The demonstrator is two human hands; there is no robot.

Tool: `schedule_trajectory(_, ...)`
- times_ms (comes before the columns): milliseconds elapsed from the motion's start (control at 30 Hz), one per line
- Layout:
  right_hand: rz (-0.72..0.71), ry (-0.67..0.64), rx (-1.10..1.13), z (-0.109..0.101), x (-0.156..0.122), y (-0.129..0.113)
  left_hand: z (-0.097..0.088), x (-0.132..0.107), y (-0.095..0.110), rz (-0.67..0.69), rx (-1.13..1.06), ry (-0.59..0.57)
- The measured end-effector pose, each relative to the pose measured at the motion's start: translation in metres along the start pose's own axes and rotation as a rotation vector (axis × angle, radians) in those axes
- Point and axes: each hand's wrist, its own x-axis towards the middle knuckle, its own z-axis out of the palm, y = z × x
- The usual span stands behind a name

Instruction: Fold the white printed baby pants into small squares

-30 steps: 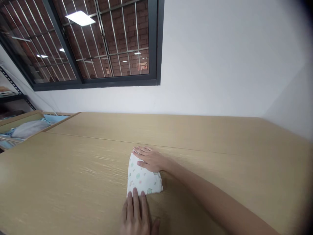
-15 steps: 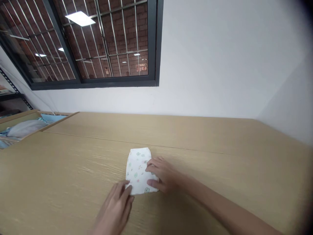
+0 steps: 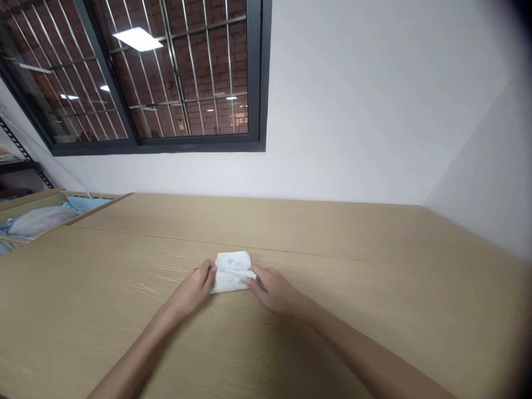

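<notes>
A small white cloth (image 3: 231, 281) with a pale printed pattern lies on the wooden tabletop (image 3: 137, 310), its near part folded up over its middle. The far strip of the cloth still lies flat. My left hand (image 3: 198, 285) pinches the cloth's left edge, thumb against fingers. At the right edge, my right hand (image 3: 272, 287) grips the fold between thumb and fingers. Parts of both side edges are hidden under the fingers.
A box-like wooden bin (image 3: 89, 215) holding white and blue fabric stands at the far left. Behind the tabletop rises a white wall (image 3: 353, 111) with a dark-framed barred window (image 3: 166, 145). A dark shelf (image 3: 19, 166) shows at the left edge.
The cloth's near part has been folded away from me, making it shorter. My left hand moved forward from the near left corner to the left edge; both hands now grip the cloth.
</notes>
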Motion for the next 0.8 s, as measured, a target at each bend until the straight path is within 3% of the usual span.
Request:
schedule_trajectory(200,0.208,0.184,0.163,0.004,0.046,0.013,0.029,0.055,-0.006,-0.098,0.214,0.242)
schedule_trajectory(333,0.321,0.242,0.138,0.014,0.072,0.033,0.047,0.076,-0.009,-0.141,0.374,0.328)
schedule_trajectory(533,0.369,0.277,0.075,0.027,0.080,0.051,0.064,0.080,-0.021,-0.138,0.490,0.390)
schedule_trajectory(700,0.396,0.300,0.049,0.028,0.081,0.055,0.062,0.078,-0.023,-0.079,0.499,0.459)
schedule_trajectory(800,0.284,0.404,-0.067,0.025,0.080,0.045,0.060,0.073,-0.016,0.047,0.480,0.479)
